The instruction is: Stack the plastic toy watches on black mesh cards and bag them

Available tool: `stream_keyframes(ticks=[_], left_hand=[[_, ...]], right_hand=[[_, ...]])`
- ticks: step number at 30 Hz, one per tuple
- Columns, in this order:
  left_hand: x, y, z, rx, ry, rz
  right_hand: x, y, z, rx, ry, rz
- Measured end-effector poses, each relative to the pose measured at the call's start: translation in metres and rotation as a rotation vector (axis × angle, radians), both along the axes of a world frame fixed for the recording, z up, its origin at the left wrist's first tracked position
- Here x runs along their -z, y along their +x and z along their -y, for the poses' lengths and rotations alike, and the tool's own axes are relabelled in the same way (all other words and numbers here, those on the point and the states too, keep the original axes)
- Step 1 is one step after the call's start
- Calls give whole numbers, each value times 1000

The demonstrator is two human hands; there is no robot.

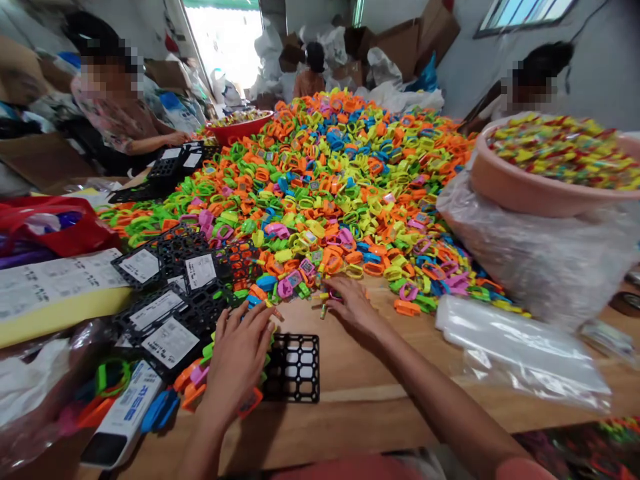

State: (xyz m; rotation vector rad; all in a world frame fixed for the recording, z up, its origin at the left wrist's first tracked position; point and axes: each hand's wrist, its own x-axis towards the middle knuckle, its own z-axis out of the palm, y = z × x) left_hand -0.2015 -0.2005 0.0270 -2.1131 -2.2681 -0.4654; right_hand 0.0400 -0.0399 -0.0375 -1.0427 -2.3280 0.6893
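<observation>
My left hand [240,347] is open, palm down, with its fingers stretched over several green toy watches beside a black grid tray [300,367]. The tray lies flat on the wooden table, partly hidden by that hand. A small orange piece [275,312] is just beyond its fingertips. My right hand [353,303] reaches to the near edge of the heap of toy watches [320,193], fingers extended and thumb apart. Small yellow-and-red pieces [324,297] lie at its fingertips; whether any is gripped is hard to see. Pink watches [289,285] lie ahead of both hands.
Black grid trays with white labels [170,340] are stacked at the left, near a white box [125,417]. Clear plastic bags [520,347] lie right, below a pink basin [545,200] of small pieces. Several people sit around the heap; a red basin [240,130] stands farther back.
</observation>
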Motion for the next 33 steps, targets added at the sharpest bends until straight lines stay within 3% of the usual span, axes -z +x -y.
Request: stream_keyframes(ticks=[3,10,16,19,21,25,29,33], left_hand=[[-4,-1,1,1,-15,56],[-14,-8,22,30,31,240],[-4,-2,25,46,48,159],[2,0,20,37,37,69],[4,-1,18,47,42,41],[4,-3,19,62,57,27],[3,-4,17,66,59,40],[-1,-2,16,61,49,53]], right_hand=[[-10,12,12,-104,-68,-85],[-18,52,18,155,9,-170],[-17,44,56,51,-74,-65],[-17,41,52,151,16,-19],[-15,44,44,199,58,76],[-2,53,43,161,60,252],[13,55,52,192,59,220],[17,54,55,155,-11,85]])
